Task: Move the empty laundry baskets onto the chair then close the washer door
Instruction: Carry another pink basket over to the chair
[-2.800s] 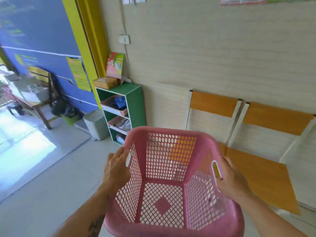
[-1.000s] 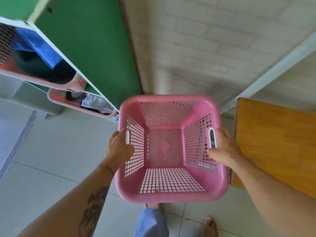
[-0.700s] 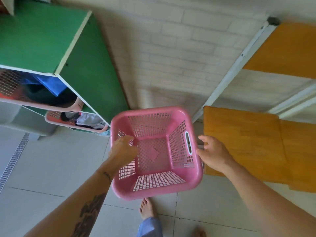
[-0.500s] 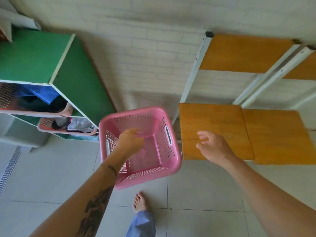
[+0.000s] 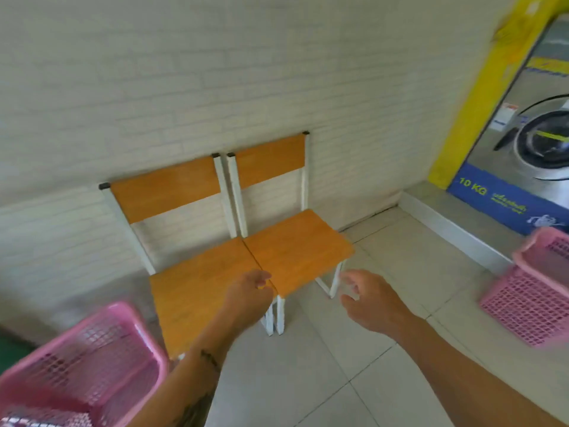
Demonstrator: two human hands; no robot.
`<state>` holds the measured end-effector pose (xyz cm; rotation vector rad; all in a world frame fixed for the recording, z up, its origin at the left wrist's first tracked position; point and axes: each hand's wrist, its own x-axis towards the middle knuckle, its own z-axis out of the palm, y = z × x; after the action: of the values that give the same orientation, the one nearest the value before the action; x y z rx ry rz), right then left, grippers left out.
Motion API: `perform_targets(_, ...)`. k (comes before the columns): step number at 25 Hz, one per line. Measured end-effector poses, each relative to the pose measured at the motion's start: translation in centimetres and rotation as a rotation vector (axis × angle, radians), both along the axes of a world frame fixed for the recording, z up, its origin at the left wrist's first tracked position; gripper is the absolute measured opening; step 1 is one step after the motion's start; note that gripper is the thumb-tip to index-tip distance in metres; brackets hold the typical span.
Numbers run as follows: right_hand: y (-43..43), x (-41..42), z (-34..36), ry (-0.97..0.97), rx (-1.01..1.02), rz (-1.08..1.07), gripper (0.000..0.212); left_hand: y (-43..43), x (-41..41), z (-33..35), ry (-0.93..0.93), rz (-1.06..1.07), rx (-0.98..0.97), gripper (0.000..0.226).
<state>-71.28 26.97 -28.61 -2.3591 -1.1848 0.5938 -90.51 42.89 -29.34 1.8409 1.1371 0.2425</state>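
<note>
Head view: both hands empty. Left hand (image 5: 248, 295) loosely curled, right hand (image 5: 371, 298) fingers spread wide. Pink basket (image 5: 83, 365) on floor (image 5: 323, 380) by left chair (image 5: 191, 282); 2nd pink basket (image 5: 532, 291) by washer (image 5: 535, 143), door open. Right chair (image 5: 295, 248) seat bare.

You have one empty pink mesh basket (image 5: 83, 362) left of your hands, another (image 5: 535, 291) right, both chairs (image 5: 246, 272) ahead, washer door (image 5: 545, 143) open.
</note>
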Motion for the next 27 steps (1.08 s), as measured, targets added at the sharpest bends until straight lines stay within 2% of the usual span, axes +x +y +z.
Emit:
perform_targets(9, -19.5, 19.7, 3.4, -0.096, 0.064, -0.463, 0.050, -11.3, 28.8, 4.5, -0.030, -0.491, 0.067, 0.032)
perform_targets(15, -26.1, 34.1, 3.5, -0.121, 0.053, -0.700, 0.050, -15.6, 48.0, 4.5, -0.092, -0.684, 0.062, 0.029)
perform_targets(21, -32.1, 46.9, 3.8, -0.155, 0.123, -0.992, 0.037, -20.2, 65.9, 5.5, -0.035, -0.928, 0.137, 0.043)
perform_targets(24, -36.5, 53.1, 2.0, -0.161, 0.136, -1.070, 0.027, -24.6, 73.6, 4.7, 0.007, -1.002, 0.192, 0.045)
perform_targets(27, -40.9, 59.9, 0.4, -0.152, 0.127, -1.102, 0.033, -29.6, 80.3, 4.0, -0.004, -1.075, 0.232, 0.037)
